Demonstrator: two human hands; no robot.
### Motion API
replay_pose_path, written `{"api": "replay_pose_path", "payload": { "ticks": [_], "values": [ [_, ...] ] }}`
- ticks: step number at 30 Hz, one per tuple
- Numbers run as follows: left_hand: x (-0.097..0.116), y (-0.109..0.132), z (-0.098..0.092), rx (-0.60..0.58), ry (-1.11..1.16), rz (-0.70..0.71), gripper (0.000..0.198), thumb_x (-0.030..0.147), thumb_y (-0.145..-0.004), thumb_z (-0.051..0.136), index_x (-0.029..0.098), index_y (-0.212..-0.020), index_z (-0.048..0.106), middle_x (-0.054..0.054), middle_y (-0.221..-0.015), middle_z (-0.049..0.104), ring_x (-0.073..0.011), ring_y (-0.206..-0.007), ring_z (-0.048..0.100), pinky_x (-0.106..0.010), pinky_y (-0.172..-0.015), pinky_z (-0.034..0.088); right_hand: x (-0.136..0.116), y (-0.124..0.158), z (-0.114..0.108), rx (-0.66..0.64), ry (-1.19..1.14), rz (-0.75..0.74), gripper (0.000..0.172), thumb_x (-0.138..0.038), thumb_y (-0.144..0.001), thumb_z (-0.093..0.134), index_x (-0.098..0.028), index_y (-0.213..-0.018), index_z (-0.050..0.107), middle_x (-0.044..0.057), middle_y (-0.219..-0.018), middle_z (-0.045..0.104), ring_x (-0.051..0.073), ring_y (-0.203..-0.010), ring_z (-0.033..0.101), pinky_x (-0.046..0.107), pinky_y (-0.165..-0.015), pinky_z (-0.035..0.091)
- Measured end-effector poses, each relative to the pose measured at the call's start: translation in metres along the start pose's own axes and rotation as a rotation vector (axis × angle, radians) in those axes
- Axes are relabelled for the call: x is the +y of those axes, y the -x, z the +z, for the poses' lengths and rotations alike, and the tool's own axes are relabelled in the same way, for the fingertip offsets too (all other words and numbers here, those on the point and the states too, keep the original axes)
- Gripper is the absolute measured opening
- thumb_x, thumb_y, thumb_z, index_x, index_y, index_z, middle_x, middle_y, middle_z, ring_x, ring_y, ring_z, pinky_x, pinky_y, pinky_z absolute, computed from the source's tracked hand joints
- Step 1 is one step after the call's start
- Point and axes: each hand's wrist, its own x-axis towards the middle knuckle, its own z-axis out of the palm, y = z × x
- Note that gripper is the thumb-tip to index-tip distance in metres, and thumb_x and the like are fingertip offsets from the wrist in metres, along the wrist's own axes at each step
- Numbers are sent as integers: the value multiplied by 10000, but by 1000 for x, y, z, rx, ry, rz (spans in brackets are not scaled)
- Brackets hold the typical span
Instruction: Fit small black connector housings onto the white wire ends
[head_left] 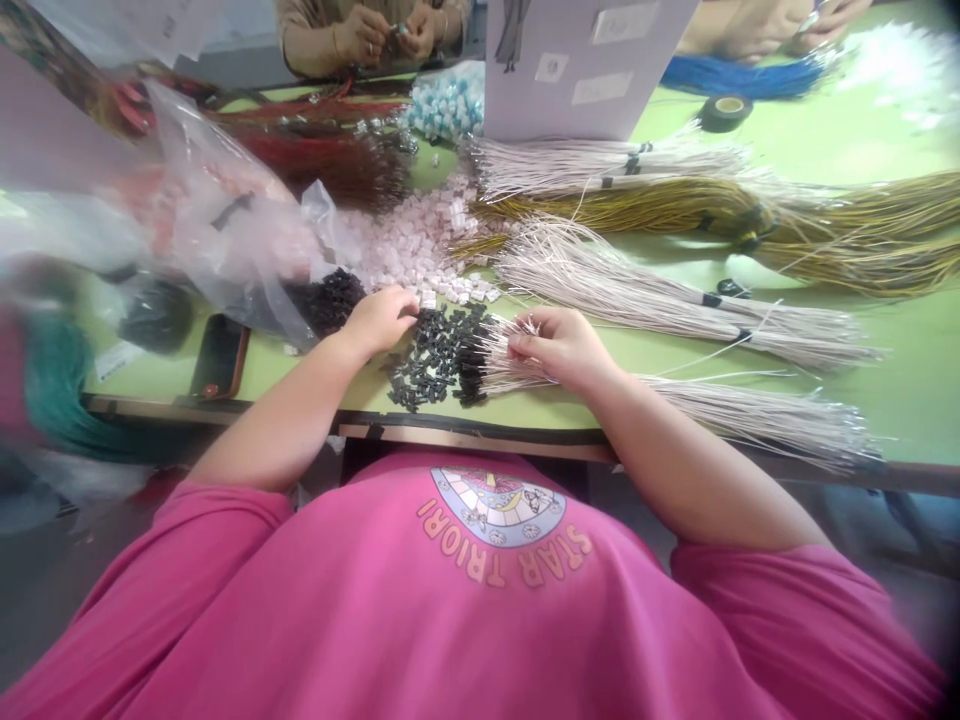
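Note:
My right hand (559, 345) is closed on white wires, fingertips pinched at the near end of a white wire bundle (735, 415) lying along the table's front edge. Black housings (471, 368) cap several wire ends just left of those fingers. My left hand (381, 318) is at the left side of a spread of small loose black connector housings (431, 355). Its fingers are curled in toward the thumb; whatever lies between them is too small to make out. A denser heap of black pieces (330, 298) sits behind the left wrist.
White connector housings (420, 235) are heaped behind my hands. Taped white wires (637, 275) and yellow-black wires (675, 210) lie back right. A clear plastic bag (225, 220) and phone (220, 357) are at left. Across the table, another person's hands (386, 35) work near a purple panel (577, 70).

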Motion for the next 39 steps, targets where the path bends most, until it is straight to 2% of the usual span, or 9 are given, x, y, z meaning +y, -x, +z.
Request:
{"api": "replay_pose_path", "payload": {
  "ticks": [3, 7, 11, 13, 16, 20, 24, 29, 39],
  "values": [
    [3, 2, -4, -17, 15, -15, 219, 267, -757, 496, 188, -902, 640, -65, -960, 621, -221, -849, 564, -330, -765, 435, -1, 0, 1, -6, 82, -29, 144, -286, -686, 550, -145, -705, 571, -2, -578, 581, 96, -509, 500, 226, -521, 378],
    [10, 11, -17, -30, 87, -26, 350, 268, -774, 472, 189, -1085, 613, -59, -948, 618, -204, -836, 563, -328, -788, 433, -5, 0, 3, 15, 181, -23, 124, -260, -670, 526, -146, -690, 571, -29, -547, 515, 82, -503, 447, 218, -508, 335],
    [37, 26, -34, -99, 389, 116, 284, 309, -792, 489, 186, -980, 664, -39, -966, 612, -163, -876, 561, -307, -864, 416, -9, 2, 4, 12, 180, -7, 147, -276, -660, 525, -137, -659, 571, -33, -549, 473, 76, -511, 413, 220, -507, 316],
    [52, 31, -37, -176, 596, 133, 258, 332, -772, 538, 169, -931, 658, -34, -910, 629, -147, -824, 569, -300, -823, 438, -8, 3, 4, 11, 164, 0, 174, -305, -665, 529, -135, -655, 564, -35, -539, 451, 77, -510, 398, 222, -500, 307],
    [69, 32, -31, -229, 838, 112, 246, 347, -730, 603, 149, -874, 631, -30, -822, 633, -133, -754, 573, -292, -743, 462, -7, 4, 4, 18, 124, 28, 177, -315, -658, 541, -139, -641, 544, -39, -520, 425, 74, -496, 375, 220, -476, 284],
    [77, 28, -15, -138, 1013, 42, 235, 308, -660, 681, 144, -820, 628, -29, -805, 645, -133, -757, 589, -293, -756, 473, -5, 3, 3, 28, 94, 48, 157, -296, -639, 551, -139, -645, 553, -40, -505, 415, 73, -480, 363, 221, -453, 259],
    [79, 28, -8, -50, 1042, -33, 258, 304, -640, 704, 146, -839, 662, -39, -846, 678, -148, -783, 608, -308, -783, 480, -3, 2, 3, 52, 123, 14, 230, -343, -650, 556, -125, -693, 616, -31, -512, 438, 80, -492, 370, 227, -475, 283],
    [81, 30, -9, -37, 1041, -52, 238, 298, -662, 691, 145, -843, 682, -43, -837, 695, -150, -784, 624, -307, -783, 484, -1, 1, 4, 77, 165, -27, 284, -377, -661, 558, -116, -732, 646, -18, -538, 469, 85, -511, 381, 229, -507, 314],
    [89, 33, -2, 13, 928, -48, 234, 326, -660, 693, 143, -805, 693, -44, -799, 703, -148, -723, 628, -291, -727, 496, -4, 2, 7, 121, 229, -25, 215, -341, -644, 564, -128, -630, 591, -28, -509, 434, 77, -505, 375, 214, -486, 296]
  ]
}}
